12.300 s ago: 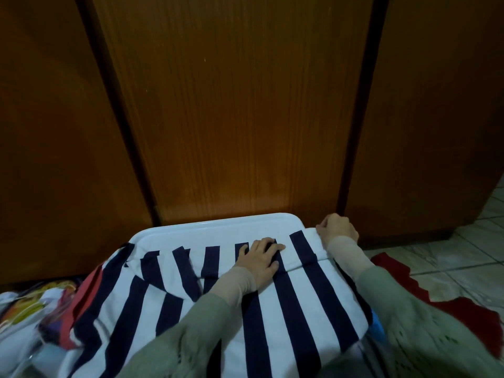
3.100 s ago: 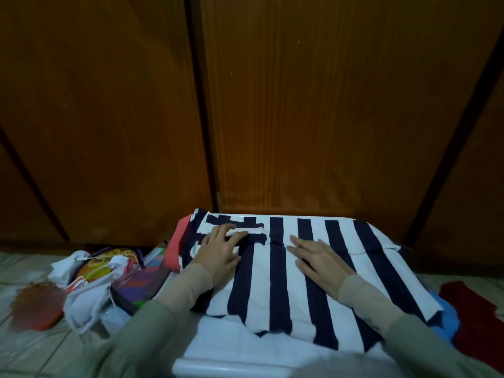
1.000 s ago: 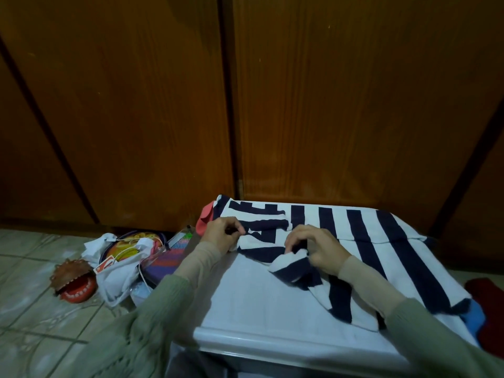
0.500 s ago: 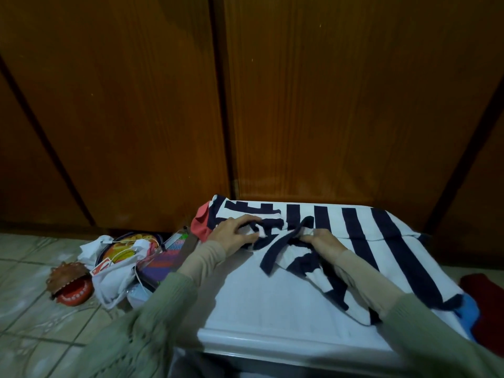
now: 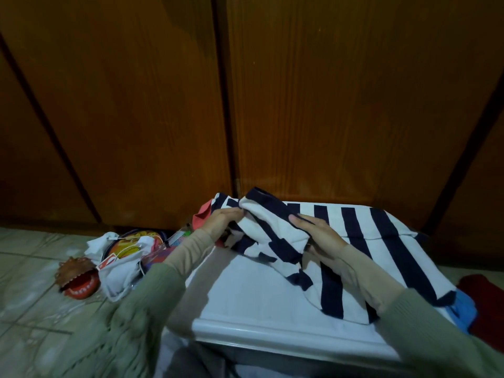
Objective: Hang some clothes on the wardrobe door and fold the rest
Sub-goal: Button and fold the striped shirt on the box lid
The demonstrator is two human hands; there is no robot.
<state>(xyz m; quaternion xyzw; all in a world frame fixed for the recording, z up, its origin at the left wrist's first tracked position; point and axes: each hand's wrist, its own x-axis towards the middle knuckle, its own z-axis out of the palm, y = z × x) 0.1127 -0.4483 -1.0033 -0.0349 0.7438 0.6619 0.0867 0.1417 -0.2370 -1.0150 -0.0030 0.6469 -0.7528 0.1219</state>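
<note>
A navy-and-white striped garment [image 5: 381,236] lies across a white box lid [image 5: 245,296] in front of the brown wardrobe doors [image 5: 327,105]. Its near left part is lifted into a raised fold above the lid. My left hand [image 5: 221,222] pinches the left end of that fold near the garment's far left corner. My right hand [image 5: 319,236] holds the fold's right side, with fingers lying on top and the thumb underneath. A red cloth [image 5: 200,218] and a blue cloth [image 5: 463,304] peek out from under the striped garment.
On the tiled floor to the left lie a heap of white bags and colourful items [image 5: 128,252] and a brown toy with red gums and teeth [image 5: 77,279]. A dark red cloth [image 5: 485,290] lies on the floor at the right. The wardrobe doors are closed.
Both hands have raised the gathered near part of the striped garment and carried it back toward the far left corner. The left hand went from resting on the cloth to pinching the fold.
</note>
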